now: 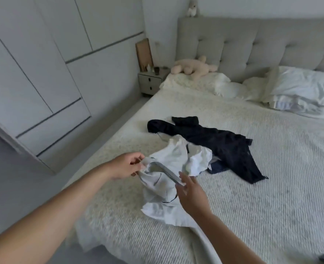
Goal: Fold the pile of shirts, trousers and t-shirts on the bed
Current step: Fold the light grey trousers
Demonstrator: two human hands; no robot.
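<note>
Spreading across most of the view, a bed [252, 168] under a pale ribbed cover; standing along the left, white wardrobe doors [43, 63]; rising behind the pillows [300, 88], a grey tufted headboard [252, 46]; lying unfolded on the middle of the bed, a dark garment [220, 143], sleeves sprawling toward the left edge; lying crumpled just in front of it and overlapping its near edge, a white garment [165, 180] with thin dark trim, its lower part resting on the cover near the bed's left side; peeking out between the two, a bit of navy cloth [216, 166]; sitting beyond the bed's far left corner, a small bedside table [151, 80]; sprawling on the far left pillow, a pink soft toy [191, 68]; pinching the raised edge of the white garment between thumb and curled fingers, left hand [126, 164]; reaching in from the right with fingers loosely spread, right hand [191, 191], fingertips touching the same lifted band, firm hold or not cannot be told.
</note>
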